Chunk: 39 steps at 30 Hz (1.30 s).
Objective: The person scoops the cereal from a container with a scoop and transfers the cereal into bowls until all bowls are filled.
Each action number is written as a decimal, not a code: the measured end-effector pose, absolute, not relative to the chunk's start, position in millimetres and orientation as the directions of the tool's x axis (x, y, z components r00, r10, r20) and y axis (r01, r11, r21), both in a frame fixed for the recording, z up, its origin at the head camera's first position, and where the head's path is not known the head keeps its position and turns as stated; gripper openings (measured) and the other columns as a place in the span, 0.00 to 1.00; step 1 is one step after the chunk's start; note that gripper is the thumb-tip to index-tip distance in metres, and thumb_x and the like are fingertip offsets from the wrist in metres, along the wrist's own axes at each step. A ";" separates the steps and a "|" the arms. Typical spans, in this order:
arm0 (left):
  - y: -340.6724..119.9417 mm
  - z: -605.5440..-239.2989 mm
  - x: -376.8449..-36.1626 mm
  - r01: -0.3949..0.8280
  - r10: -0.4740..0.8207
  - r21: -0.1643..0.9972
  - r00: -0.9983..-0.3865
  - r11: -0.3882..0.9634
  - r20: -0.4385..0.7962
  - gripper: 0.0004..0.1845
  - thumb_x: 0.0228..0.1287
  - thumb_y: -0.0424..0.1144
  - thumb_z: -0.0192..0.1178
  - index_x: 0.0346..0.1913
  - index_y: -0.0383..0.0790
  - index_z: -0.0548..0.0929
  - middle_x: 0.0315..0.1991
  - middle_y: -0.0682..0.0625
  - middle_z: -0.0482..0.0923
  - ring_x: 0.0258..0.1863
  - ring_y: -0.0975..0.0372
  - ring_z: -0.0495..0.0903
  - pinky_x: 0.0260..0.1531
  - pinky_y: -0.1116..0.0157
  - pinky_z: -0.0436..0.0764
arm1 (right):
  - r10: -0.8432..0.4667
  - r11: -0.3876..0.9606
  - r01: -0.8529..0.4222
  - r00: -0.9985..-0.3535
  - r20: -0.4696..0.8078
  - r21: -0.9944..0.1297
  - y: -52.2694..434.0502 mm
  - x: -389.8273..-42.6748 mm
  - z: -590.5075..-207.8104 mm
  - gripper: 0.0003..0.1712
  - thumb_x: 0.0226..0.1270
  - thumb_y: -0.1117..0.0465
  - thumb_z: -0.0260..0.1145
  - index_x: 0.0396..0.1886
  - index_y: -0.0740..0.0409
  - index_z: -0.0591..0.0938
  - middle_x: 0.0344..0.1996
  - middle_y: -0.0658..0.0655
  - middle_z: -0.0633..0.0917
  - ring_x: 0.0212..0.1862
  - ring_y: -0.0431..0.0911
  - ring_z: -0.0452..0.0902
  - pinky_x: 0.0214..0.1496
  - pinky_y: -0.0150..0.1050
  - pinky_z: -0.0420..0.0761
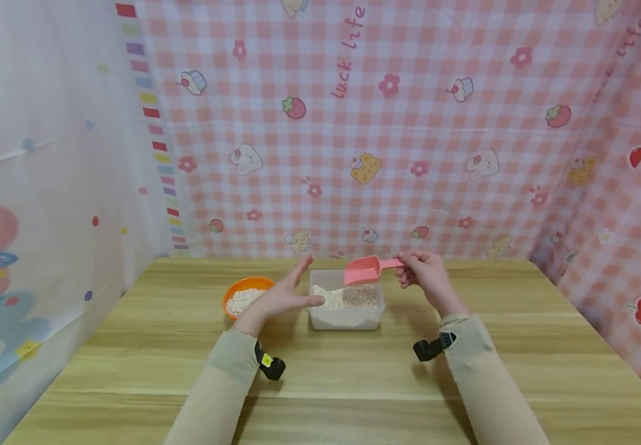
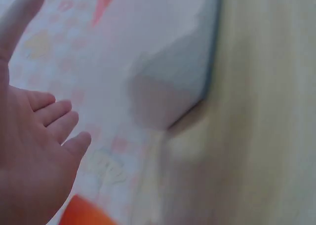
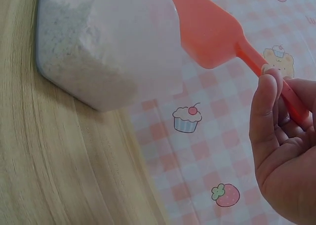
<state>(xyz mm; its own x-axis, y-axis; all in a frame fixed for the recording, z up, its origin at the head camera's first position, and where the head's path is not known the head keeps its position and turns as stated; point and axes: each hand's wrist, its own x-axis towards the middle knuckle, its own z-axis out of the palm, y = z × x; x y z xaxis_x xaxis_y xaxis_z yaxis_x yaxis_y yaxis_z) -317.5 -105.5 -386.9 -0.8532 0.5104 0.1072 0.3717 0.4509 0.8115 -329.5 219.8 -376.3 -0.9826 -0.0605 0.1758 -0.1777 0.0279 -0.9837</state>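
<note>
"Scoop [image 1: 363,271] in the head view?"

"Over the pale tub [image 1: 345,320] of flakes [image 1: 334,298]; holding it level probably suited best, to avoid spills. The left hand [image 1: 281,298] hung by the orange bowl [image 1: 249,282], left of the tub."

"Left wrist view?"

"Its thumb [image 2: 22,18] stood well apart from the fingers [image 2: 57,113], gripping nothing."

"Right wrist view?"

"The right hand [image 3: 287,151] pinched the handle [image 3: 253,62] in its fingertips."

From afar I am reading red-pink "luck life" lettering [image 1: 349,52] running sideways on the checked cloth [image 1: 437,198] behind and above the plastic tub [image 1: 345,319], with another "life" [image 1: 633,35] slanting to the tub's upper right.
</note>
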 end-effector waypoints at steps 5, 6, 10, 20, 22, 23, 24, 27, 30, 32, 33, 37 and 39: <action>-93.6 -401.5 -317.4 0.397 0.500 0.747 -0.860 0.534 0.099 0.62 0.52 0.54 0.72 0.78 0.50 0.37 0.78 0.48 0.34 0.75 0.50 0.40 0.69 0.45 0.49 | -0.087 0.067 -0.165 -0.984 0.159 -0.984 216.6 -331.3 -375.5 0.20 0.75 0.60 0.56 0.48 0.78 0.77 0.22 0.55 0.82 0.22 0.40 0.76 0.27 0.35 0.82; -93.9 -405.2 -317.4 0.398 0.497 0.743 -0.862 0.538 0.102 0.63 0.51 0.54 0.72 0.78 0.50 0.36 0.78 0.48 0.33 0.75 0.51 0.39 0.68 0.45 0.49 | -0.098 0.076 -0.161 -0.983 0.154 -0.984 215.7 -331.5 -375.7 0.21 0.75 0.60 0.56 0.49 0.79 0.77 0.22 0.55 0.82 0.22 0.40 0.76 0.27 0.35 0.82; -95.4 -415.0 -317.1 0.384 0.479 0.735 -0.873 0.559 0.091 0.64 0.50 0.56 0.72 0.78 0.49 0.35 0.78 0.49 0.31 0.75 0.51 0.38 0.69 0.46 0.49 | -0.139 0.139 -0.142 -0.983 0.123 -0.980 212.0 -332.1 -375.8 0.20 0.76 0.61 0.55 0.48 0.78 0.77 0.21 0.54 0.81 0.21 0.40 0.75 0.26 0.34 0.81; -89.6 -417.8 -319.9 0.316 0.440 0.798 -0.895 0.513 0.071 0.64 0.52 0.58 0.71 0.78 0.47 0.33 0.78 0.44 0.31 0.75 0.50 0.37 0.70 0.48 0.47 | -0.193 0.223 -0.162 -0.974 0.119 -0.961 213.6 -333.4 -366.8 0.19 0.75 0.61 0.54 0.45 0.78 0.78 0.20 0.56 0.80 0.20 0.41 0.75 0.24 0.35 0.80; -88.7 -418.7 -320.1 0.309 0.442 0.801 -0.895 0.513 0.062 0.64 0.53 0.58 0.70 0.78 0.48 0.33 0.78 0.45 0.31 0.75 0.51 0.37 0.70 0.48 0.46 | -0.212 0.247 -0.169 -0.970 0.117 -0.954 215.7 -334.2 -361.1 0.19 0.75 0.62 0.54 0.45 0.78 0.79 0.19 0.56 0.80 0.19 0.41 0.74 0.24 0.35 0.80; -88.4 -419.1 -320.2 0.306 0.440 0.800 -0.896 0.516 0.059 0.63 0.53 0.58 0.69 0.78 0.48 0.33 0.78 0.45 0.31 0.75 0.52 0.37 0.70 0.48 0.46 | -0.225 0.264 -0.181 -0.967 0.122 -0.947 216.6 -334.8 -357.4 0.19 0.75 0.62 0.54 0.45 0.78 0.79 0.19 0.56 0.80 0.19 0.41 0.74 0.23 0.35 0.80; -88.2 -419.4 -320.4 0.301 0.435 0.798 -0.899 0.522 0.055 0.63 0.53 0.58 0.69 0.78 0.50 0.33 0.78 0.46 0.31 0.75 0.53 0.36 0.70 0.49 0.46 | -0.242 0.282 -0.195 -0.962 0.128 -0.939 217.3 -335.5 -353.5 0.19 0.75 0.61 0.54 0.46 0.78 0.79 0.19 0.57 0.80 0.19 0.41 0.74 0.23 0.36 0.80; -87.9 -420.9 -321.3 0.301 0.421 0.799 -0.905 0.520 0.066 0.62 0.54 0.56 0.70 0.78 0.49 0.35 0.78 0.46 0.32 0.75 0.53 0.37 0.70 0.48 0.46 | -0.273 0.320 -0.220 -0.953 0.133 -0.922 217.9 -337.0 -341.6 0.19 0.75 0.61 0.55 0.46 0.77 0.79 0.20 0.57 0.80 0.19 0.42 0.75 0.24 0.36 0.80; -86.8 -422.2 -322.0 0.308 0.425 0.803 -0.902 0.511 0.076 0.62 0.53 0.55 0.71 0.78 0.48 0.36 0.78 0.46 0.33 0.75 0.53 0.37 0.70 0.48 0.45 | -0.283 0.346 -0.220 -0.951 0.123 -0.912 218.6 -337.5 -334.0 0.18 0.75 0.61 0.54 0.45 0.77 0.80 0.20 0.58 0.81 0.20 0.42 0.76 0.24 0.35 0.80; -86.0 -423.3 -322.1 0.311 0.428 0.804 -0.900 0.507 0.078 0.62 0.53 0.54 0.71 0.78 0.47 0.36 0.78 0.45 0.34 0.75 0.52 0.37 0.70 0.47 0.45 | -0.282 0.359 -0.210 -0.953 0.109 -0.909 218.8 -337.6 -332.0 0.18 0.75 0.61 0.55 0.42 0.76 0.80 0.20 0.59 0.81 0.20 0.42 0.76 0.24 0.35 0.81; -85.5 -424.0 -322.3 0.307 0.429 0.805 -0.901 0.508 0.073 0.63 0.52 0.55 0.71 0.78 0.48 0.35 0.78 0.45 0.34 0.75 0.53 0.37 0.70 0.48 0.45 | -0.285 0.365 -0.210 -0.953 0.105 -0.907 218.7 -337.8 -331.7 0.18 0.74 0.61 0.56 0.41 0.75 0.81 0.20 0.59 0.81 0.20 0.42 0.76 0.24 0.36 0.81; -85.6 -425.8 -322.1 0.301 0.422 0.812 -0.904 0.501 0.075 0.62 0.52 0.54 0.72 0.78 0.48 0.36 0.78 0.44 0.35 0.75 0.52 0.38 0.69 0.46 0.46 | -0.296 0.392 -0.214 -0.950 0.098 -0.895 215.3 -339.8 -333.0 0.18 0.73 0.58 0.58 0.35 0.73 0.81 0.20 0.61 0.82 0.19 0.42 0.77 0.23 0.37 0.81; -85.8 -426.1 -321.9 0.297 0.419 0.816 -0.905 0.495 0.075 0.62 0.52 0.54 0.72 0.78 0.48 0.36 0.78 0.44 0.35 0.75 0.51 0.38 0.69 0.46 0.46 | -0.306 0.407 -0.223 -0.947 0.098 -0.886 213.5 -340.9 -334.0 0.18 0.73 0.58 0.59 0.34 0.72 0.82 0.19 0.60 0.82 0.19 0.43 0.76 0.23 0.38 0.81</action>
